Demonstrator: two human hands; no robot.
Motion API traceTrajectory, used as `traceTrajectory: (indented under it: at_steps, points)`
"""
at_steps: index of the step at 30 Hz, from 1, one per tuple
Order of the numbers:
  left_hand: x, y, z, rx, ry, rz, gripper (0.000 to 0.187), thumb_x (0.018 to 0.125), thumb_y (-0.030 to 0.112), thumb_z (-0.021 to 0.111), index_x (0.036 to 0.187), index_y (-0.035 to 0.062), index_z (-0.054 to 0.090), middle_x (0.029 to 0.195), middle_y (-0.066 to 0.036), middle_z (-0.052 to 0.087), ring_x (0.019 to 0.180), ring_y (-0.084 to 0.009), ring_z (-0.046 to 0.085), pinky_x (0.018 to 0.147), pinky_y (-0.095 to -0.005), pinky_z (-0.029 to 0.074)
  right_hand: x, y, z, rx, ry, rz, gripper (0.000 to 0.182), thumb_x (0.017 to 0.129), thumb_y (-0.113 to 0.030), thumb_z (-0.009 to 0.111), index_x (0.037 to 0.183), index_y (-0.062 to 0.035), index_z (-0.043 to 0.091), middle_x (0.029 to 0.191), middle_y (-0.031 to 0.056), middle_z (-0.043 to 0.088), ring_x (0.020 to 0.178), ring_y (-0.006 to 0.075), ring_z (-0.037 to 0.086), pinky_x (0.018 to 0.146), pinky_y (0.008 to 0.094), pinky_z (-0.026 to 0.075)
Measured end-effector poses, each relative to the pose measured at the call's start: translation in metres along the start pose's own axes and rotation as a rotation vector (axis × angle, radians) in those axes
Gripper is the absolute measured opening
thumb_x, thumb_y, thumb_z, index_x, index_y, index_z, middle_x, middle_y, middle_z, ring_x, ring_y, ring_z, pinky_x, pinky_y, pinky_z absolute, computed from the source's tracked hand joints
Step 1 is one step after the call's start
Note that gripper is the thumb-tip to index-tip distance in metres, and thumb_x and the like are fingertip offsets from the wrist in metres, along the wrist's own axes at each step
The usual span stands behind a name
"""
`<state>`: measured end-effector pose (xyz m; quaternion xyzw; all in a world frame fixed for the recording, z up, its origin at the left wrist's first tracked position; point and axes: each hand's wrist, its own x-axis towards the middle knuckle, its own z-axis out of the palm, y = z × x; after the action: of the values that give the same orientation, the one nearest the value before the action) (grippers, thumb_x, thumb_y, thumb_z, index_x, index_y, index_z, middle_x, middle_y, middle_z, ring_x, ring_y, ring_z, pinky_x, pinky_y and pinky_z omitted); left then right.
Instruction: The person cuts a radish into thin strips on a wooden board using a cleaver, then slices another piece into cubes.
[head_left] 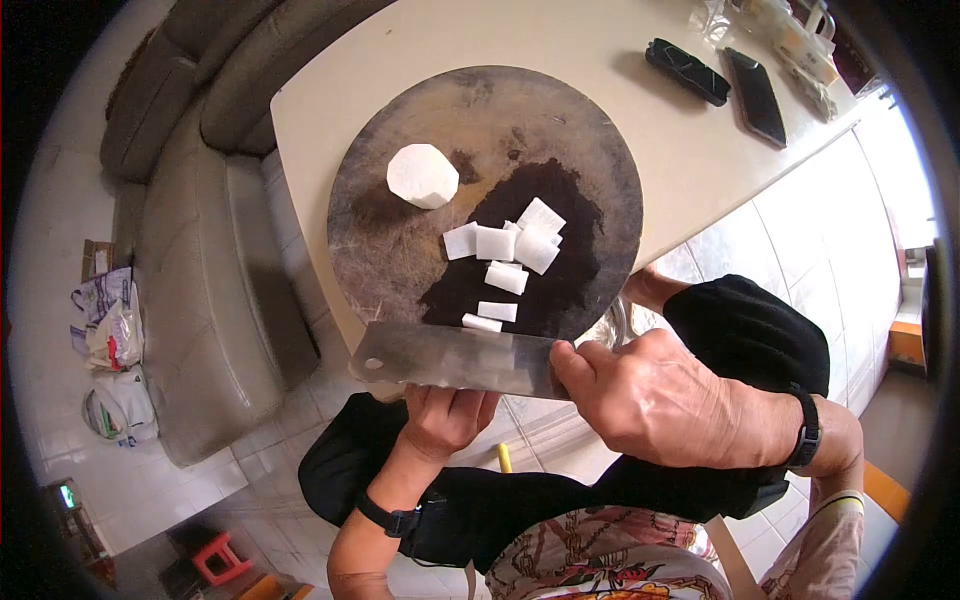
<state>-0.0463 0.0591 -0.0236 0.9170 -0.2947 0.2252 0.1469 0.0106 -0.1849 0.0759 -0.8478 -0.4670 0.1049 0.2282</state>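
Note:
A wide cleaver (pixel 460 360) lies across the near edge of a round, worn cutting board (pixel 400 270). My right hand (pixel 660 400) is wrapped round its handle end, thumb against the blade. Below the blade is my left hand (pixel 447 418), fingers bent and their tips hidden behind the cleaver. Several white rectangular pieces (pixel 495 243) lie on the dark wet patch of the board, some overlapping. Two small ones (pixel 497 311) are close to the blade. A larger white chunk with cut sides (pixel 423 177) rests at the board's upper left.
The board stands on a pale table (pixel 690 180). At the table's far right are a dark case (pixel 687 72), a phone (pixel 756 97) and plastic bags (pixel 790 35). A grey sofa (pixel 190 270) is at the left, with bags (pixel 115 335) and a red stool (pixel 218 558) on the floor.

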Motion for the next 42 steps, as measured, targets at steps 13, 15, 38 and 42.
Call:
traceTrajectory:
  at_steps: [13,15,38,42]
  points:
    - [0.033,-0.005,-0.008,-0.212,0.065,-0.141,0.034,0.070,0.004,0.074,0.103,-0.0020,0.066,0.108,-0.015,0.061,0.094,-0.0326,0.059,0.080,-0.0405,0.050,-0.008,0.008,-0.005,0.371,0.060,0.228,0.012,0.075,-0.002,0.059,0.081,0.0051,0.052,0.056,0.0197,0.055,0.057,0.0393,0.061,0.049,0.0441,0.047]
    - [0.034,-0.007,-0.009,-0.241,0.055,-0.133,0.035,0.070,0.001,0.073,0.104,-0.0019,0.065,0.107,-0.016,0.061,0.095,-0.0332,0.059,0.082,-0.0412,0.050,-0.007,0.006,-0.004,0.403,0.026,0.246,0.011,0.076,-0.003,0.060,0.079,0.0050,0.052,0.055,0.0203,0.055,0.056,0.0399,0.061,0.049,0.0445,0.047]
    - [0.015,-0.004,-0.005,-0.076,0.058,-0.009,0.012,0.074,0.007,0.073,0.081,-0.0014,0.068,0.097,-0.018,0.066,0.091,-0.0385,0.065,0.082,-0.0467,0.052,-0.016,-0.015,-0.008,0.105,-0.059,0.090,0.046,0.072,-0.001,0.058,0.109,0.0257,0.048,0.070,0.0198,0.059,0.051,0.0271,0.063,0.041,0.0323,0.048]
    - [0.009,-0.004,-0.005,-0.082,0.016,-0.049,0.011,0.075,0.008,0.070,0.084,0.0013,0.071,0.097,-0.017,0.068,0.094,-0.0377,0.066,0.086,-0.0488,0.051,-0.014,-0.017,-0.010,0.071,-0.086,0.098,0.043,0.073,0.000,0.058,0.106,0.0258,0.049,0.070,0.0213,0.059,0.051,0.0269,0.064,0.040,0.0315,0.047]
